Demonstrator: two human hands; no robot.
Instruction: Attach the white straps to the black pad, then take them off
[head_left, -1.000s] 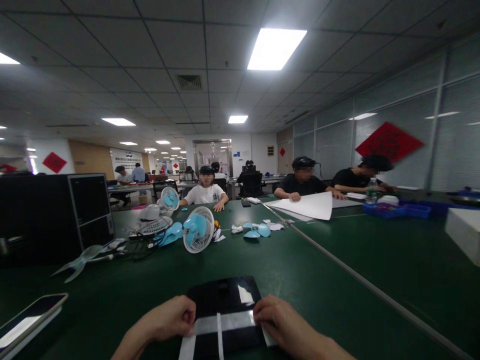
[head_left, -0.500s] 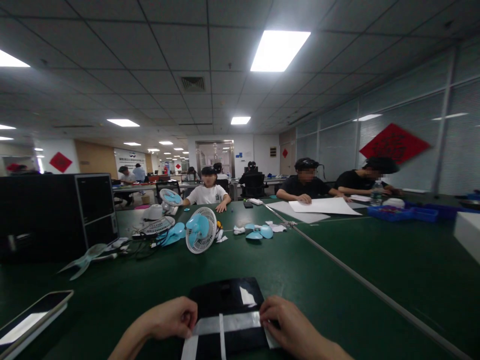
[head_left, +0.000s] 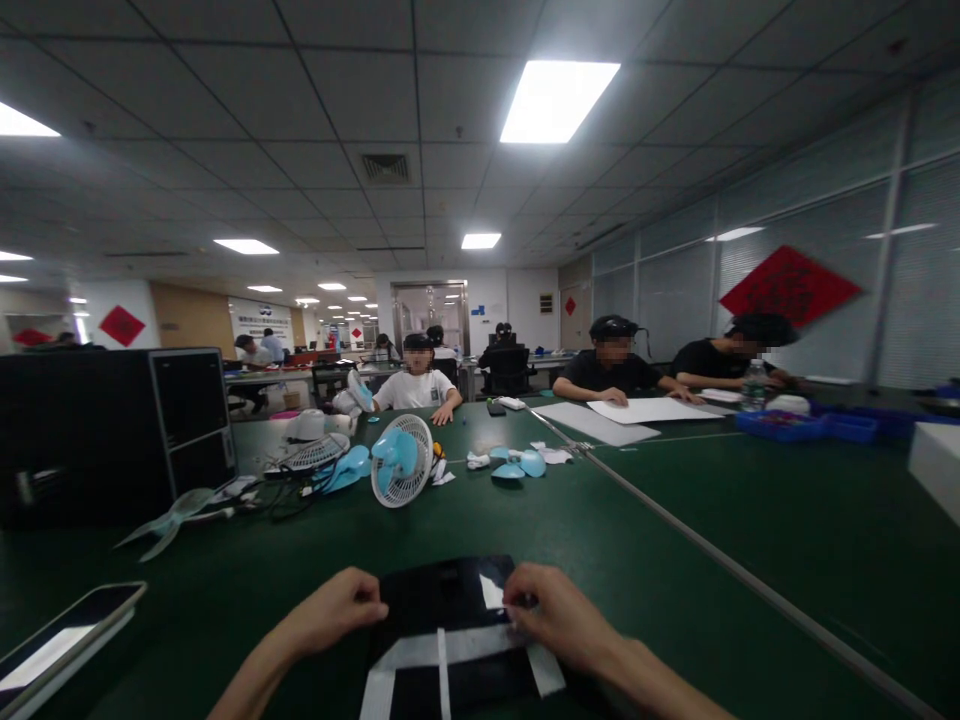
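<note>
In front of me on the table lies a flat black glossy panel (head_left: pixel 442 590), with pale grey tape strips (head_left: pixel 450 645) running across it and down it. A bright white patch (head_left: pixel 491 592) shows near its upper right corner. My left hand (head_left: pixel 334 612) is at the panel's upper left edge, its fingers curled closed. Over the right edge, beside the white patch, my right hand (head_left: pixel 555 612) has thumb and fingers pinched together. What either hand's fingertips hold, if anything, is too small to make out.
Beyond the panel stand a small fan (head_left: pixel 403 460), loose blue fan blades (head_left: pixel 517 463) and cables. A computer tower (head_left: pixel 191 420) is at left, with a phone (head_left: pixel 71 630) nearer me. A metal strip (head_left: pixel 675 530) crosses the table. Co-workers sit opposite, one handling a white sheet (head_left: pixel 645 411).
Both my hands have moved up from the ends of the cross strip toward the panel's far corners. A co-worker opposite has turned a fan head, and the white sheet has shifted slightly.
</note>
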